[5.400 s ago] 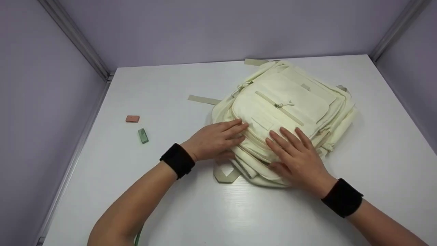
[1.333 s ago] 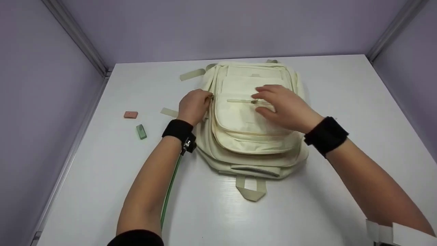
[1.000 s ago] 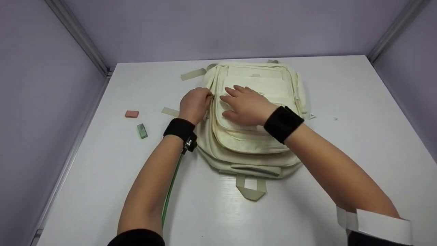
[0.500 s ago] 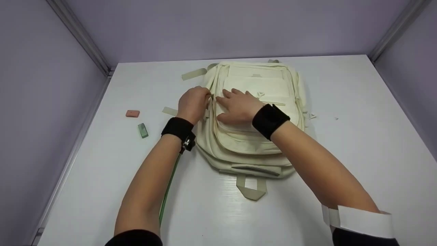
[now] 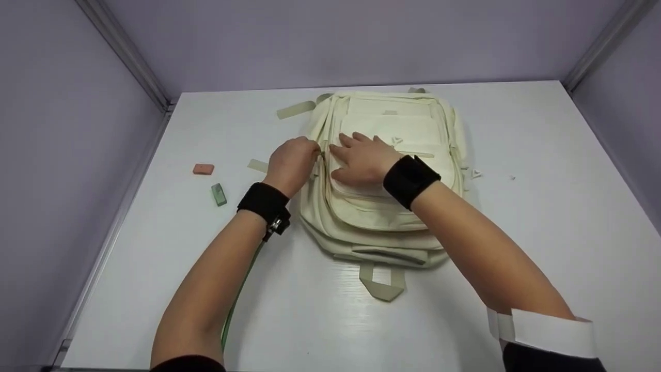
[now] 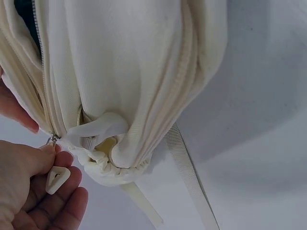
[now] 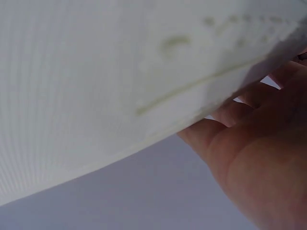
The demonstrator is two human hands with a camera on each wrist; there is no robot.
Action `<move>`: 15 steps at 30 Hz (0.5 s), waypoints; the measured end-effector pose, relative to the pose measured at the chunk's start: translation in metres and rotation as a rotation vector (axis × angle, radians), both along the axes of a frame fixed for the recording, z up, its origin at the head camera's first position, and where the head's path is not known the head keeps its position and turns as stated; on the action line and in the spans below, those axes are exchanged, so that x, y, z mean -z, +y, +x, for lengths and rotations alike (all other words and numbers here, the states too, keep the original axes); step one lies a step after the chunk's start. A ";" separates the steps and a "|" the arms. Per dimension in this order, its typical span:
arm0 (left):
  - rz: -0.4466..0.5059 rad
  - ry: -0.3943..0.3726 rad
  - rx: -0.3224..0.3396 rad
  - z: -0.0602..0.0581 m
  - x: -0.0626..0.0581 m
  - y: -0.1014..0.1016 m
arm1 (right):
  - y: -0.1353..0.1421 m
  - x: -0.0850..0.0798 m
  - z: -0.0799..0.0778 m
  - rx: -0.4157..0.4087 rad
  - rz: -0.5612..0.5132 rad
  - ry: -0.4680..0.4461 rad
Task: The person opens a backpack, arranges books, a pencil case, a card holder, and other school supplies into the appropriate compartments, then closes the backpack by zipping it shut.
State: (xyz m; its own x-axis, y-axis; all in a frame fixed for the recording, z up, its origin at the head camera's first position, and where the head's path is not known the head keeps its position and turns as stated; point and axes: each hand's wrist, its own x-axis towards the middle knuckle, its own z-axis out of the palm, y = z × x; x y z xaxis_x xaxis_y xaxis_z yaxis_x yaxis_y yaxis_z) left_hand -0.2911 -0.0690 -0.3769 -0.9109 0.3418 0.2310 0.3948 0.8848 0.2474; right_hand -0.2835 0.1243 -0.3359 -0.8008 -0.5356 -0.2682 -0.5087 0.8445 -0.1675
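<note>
A cream backpack lies on its back on the white table, its webbing top handle toward me. My left hand is at the bag's left side, pinching a zipper slider between thumb and finger. In the left wrist view, its triangular white pull tab hangs over the curled fingers, and the zipper's two rows part above the slider, showing something dark inside. My right hand rests on the front pocket with its fingers spread, close beside that zipper. In the right wrist view, pale printed fabric fills most of the picture.
Left of the bag lie a pink block and a green block. Webbing straps stick out from the bag's left side. White triangular pull tabs lie by its right side. Purple-grey panels wall in the table.
The backpack, slanted at first, now lies straight. My right hand came leftward from above the bag to rest on its front. My left hand, holding the slider, has shifted slightly toward me.
</note>
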 end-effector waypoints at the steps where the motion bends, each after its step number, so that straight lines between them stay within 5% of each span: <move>1: 0.000 -0.002 0.005 0.002 0.000 0.000 | 0.000 0.000 0.000 0.001 0.000 0.000; 15: -0.063 -0.020 0.053 0.034 0.000 0.001 | 0.003 -0.001 0.003 -0.005 0.009 -0.014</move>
State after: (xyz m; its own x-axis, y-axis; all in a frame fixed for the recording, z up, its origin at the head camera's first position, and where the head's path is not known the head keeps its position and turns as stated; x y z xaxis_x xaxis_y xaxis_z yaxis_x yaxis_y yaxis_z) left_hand -0.2571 -0.0676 -0.3766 -0.8955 0.4031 0.1889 0.4369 0.8770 0.2000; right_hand -0.2800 0.1275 -0.3351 -0.7943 -0.5371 -0.2838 -0.5106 0.8434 -0.1671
